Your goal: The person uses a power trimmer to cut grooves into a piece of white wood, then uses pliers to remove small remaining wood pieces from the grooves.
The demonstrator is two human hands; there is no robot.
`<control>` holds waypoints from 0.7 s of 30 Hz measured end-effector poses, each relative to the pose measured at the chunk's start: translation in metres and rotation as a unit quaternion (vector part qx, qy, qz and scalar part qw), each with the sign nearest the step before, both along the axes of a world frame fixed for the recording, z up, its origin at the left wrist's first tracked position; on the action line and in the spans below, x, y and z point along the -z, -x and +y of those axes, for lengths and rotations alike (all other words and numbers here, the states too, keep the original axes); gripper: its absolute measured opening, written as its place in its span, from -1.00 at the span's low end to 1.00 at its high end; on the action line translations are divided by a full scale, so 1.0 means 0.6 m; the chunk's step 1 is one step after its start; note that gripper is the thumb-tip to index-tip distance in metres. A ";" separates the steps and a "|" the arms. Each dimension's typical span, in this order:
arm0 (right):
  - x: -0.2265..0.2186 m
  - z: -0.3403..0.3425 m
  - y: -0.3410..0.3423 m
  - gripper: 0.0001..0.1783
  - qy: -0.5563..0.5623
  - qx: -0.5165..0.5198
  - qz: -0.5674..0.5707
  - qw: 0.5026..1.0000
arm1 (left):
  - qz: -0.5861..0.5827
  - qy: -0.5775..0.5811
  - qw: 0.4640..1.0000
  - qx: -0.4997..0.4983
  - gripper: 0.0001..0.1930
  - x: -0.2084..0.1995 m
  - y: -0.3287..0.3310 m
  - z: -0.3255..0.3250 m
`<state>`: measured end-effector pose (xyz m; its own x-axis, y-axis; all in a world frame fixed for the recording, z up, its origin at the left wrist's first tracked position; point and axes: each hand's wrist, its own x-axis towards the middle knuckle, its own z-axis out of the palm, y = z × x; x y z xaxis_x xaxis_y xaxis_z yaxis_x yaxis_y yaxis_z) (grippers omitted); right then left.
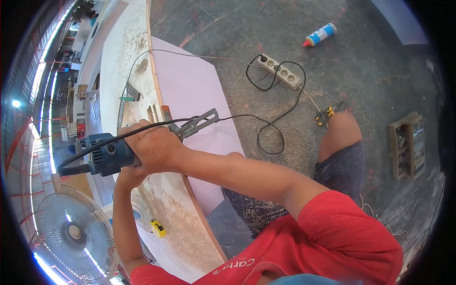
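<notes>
My right hand (156, 147) is wrapped around a blue corded power tool (111, 154), whose exact kind I cannot make out. My left hand (129, 176) grips the same tool from below, its fingers mostly hidden behind the right hand and the housing. A black cord (142, 129) loops from the tool's end and passes over my right hand. Beyond that hand, a slotted grey metal bracket (197, 124) sticks out past the board's edge. Beneath the tool lies a long white board (164, 183) with a brown edge, strewn with sawdust.
A yellow tape measure (157, 228) and a grey block (133, 92) rest on the board. A fan (73, 232) stands at lower left. On the floor are a power strip (280, 71), a blue-and-white bottle (320, 34), yellow-handled pliers (329, 112) and a wooden tray (406, 146).
</notes>
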<state>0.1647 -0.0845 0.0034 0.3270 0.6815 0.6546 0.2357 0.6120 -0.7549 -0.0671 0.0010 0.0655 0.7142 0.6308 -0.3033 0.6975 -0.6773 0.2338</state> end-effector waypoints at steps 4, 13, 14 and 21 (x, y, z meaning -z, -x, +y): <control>-0.007 0.014 -0.016 -0.19 0.003 -0.021 -0.008 1.000 | 0.030 -0.054 0.991 0.115 -0.60 -0.004 -0.009 0.018; -0.008 0.102 -0.052 -0.22 0.044 -0.001 -0.043 0.998 | 0.014 -0.025 0.995 0.096 -0.53 -0.015 -0.118 0.088; -0.006 0.115 -0.049 -0.14 0.011 0.038 -0.032 0.999 | 0.019 -0.013 0.998 0.067 -0.52 -0.018 -0.128 0.094; -0.026 0.136 -0.065 -0.09 0.034 0.050 -0.078 0.995 | -0.125 -0.007 0.987 0.097 -0.47 -0.016 -0.145 0.115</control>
<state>0.2036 -0.0031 0.0190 0.2936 0.6950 0.6563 0.4100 0.5287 -0.7432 0.0201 0.0699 0.0748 0.8731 0.4781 -0.0953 0.4768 -0.7967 0.3714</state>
